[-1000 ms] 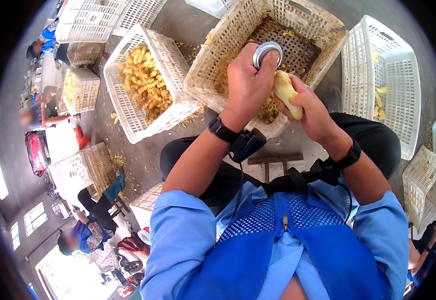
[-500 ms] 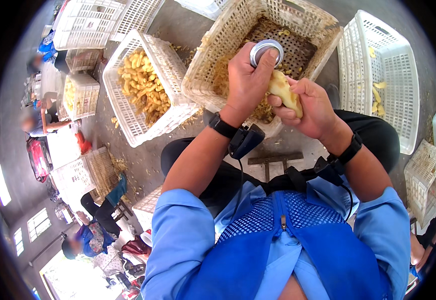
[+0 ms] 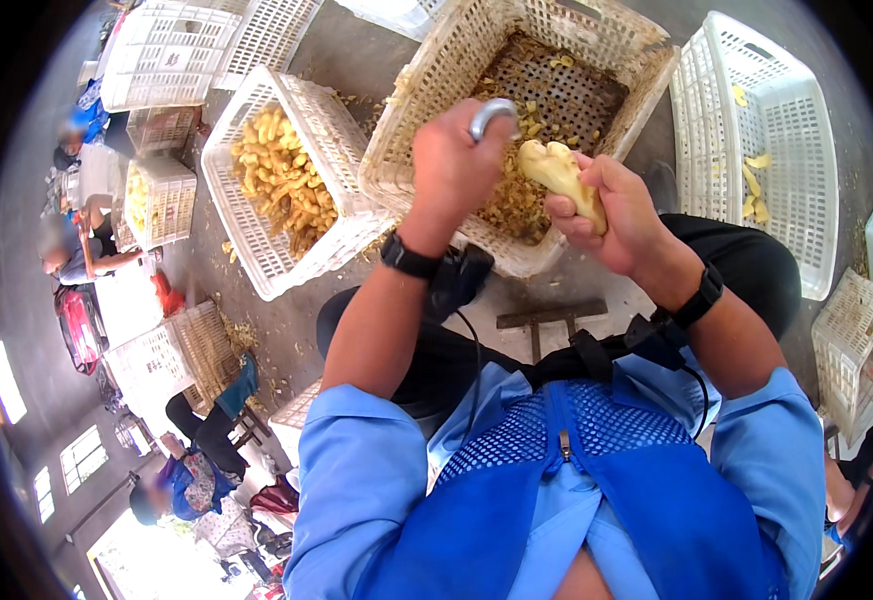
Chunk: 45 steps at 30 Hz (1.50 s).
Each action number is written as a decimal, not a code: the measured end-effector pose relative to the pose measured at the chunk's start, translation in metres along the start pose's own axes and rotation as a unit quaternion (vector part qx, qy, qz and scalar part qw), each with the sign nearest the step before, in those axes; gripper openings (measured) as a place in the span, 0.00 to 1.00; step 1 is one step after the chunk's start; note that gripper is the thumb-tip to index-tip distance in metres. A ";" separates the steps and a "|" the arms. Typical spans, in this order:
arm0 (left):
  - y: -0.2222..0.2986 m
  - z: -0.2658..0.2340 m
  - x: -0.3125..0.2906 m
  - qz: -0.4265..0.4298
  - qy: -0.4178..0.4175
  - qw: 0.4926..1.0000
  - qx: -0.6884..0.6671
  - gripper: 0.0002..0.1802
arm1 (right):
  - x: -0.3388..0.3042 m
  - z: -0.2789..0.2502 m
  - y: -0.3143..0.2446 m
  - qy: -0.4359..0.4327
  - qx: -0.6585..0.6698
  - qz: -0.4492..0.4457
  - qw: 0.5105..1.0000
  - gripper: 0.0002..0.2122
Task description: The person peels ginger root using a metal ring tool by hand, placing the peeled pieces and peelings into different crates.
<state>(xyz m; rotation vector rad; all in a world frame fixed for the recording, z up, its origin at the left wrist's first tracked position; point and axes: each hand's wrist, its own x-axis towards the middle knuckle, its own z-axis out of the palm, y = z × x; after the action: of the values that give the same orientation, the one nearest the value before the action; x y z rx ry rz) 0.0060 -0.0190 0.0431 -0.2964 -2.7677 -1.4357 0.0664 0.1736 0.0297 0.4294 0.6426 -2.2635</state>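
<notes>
My left hand [image 3: 445,165] is closed around a round silver metal piece [image 3: 494,113], shaped like a jar lid; its rim shows above my fingers. In my right hand [image 3: 617,215] is a pale piece of ginger [image 3: 561,172], mostly peeled, its knobbly end pointing up and left. The metal piece and the ginger are apart. Both hands are over the near part of a stained white crate [image 3: 397,125], where peelings and scraps [image 3: 517,210] lie on the bottom.
On the left, a white crate [image 3: 342,130] holds a heap of ginger [image 3: 282,175]. A taller white crate [image 3: 702,130] at right has a few yellow pieces [image 3: 754,185] inside. Several people sit among more crates at far left. A low wooden stool [image 3: 547,316] is between my legs.
My left hand has moved left and slightly down with the metal piece, away from the ginger. The right hand stays nearly in place, and more of the ginger's upper end shows.
</notes>
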 end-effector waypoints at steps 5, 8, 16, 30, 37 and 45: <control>0.014 -0.001 -0.003 0.008 0.032 0.992 -0.125 0.08 | 0.001 0.011 -0.002 0.081 -0.029 -0.042 0.995 0.11; 0.040 0.011 -0.017 0.020 -0.081 0.983 -0.166 0.07 | -0.002 0.010 0.001 0.109 -0.073 -0.050 0.990 0.11; 0.000 0.003 0.005 0.013 0.047 0.997 -0.064 0.10 | 0.001 0.016 0.001 0.089 -0.088 -0.046 0.991 0.12; 0.011 0.011 -0.006 0.050 -0.001 0.985 -0.165 0.09 | 0.005 0.010 0.006 0.113 -0.188 -0.077 0.973 0.17; -0.006 -0.008 0.010 0.013 0.082 0.993 -0.089 0.08 | 0.007 0.007 0.007 0.115 -0.254 -0.114 0.953 0.20; 0.019 0.009 -0.014 0.161 -0.043 0.983 -0.082 0.05 | 0.010 0.002 0.013 0.121 -0.294 -0.146 0.937 0.14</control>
<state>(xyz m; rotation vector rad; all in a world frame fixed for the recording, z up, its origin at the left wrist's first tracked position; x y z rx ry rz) 0.0235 -0.0037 0.0523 -0.7864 -2.5101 -1.5942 0.0688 0.1586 0.0225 0.3265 1.5434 -2.1548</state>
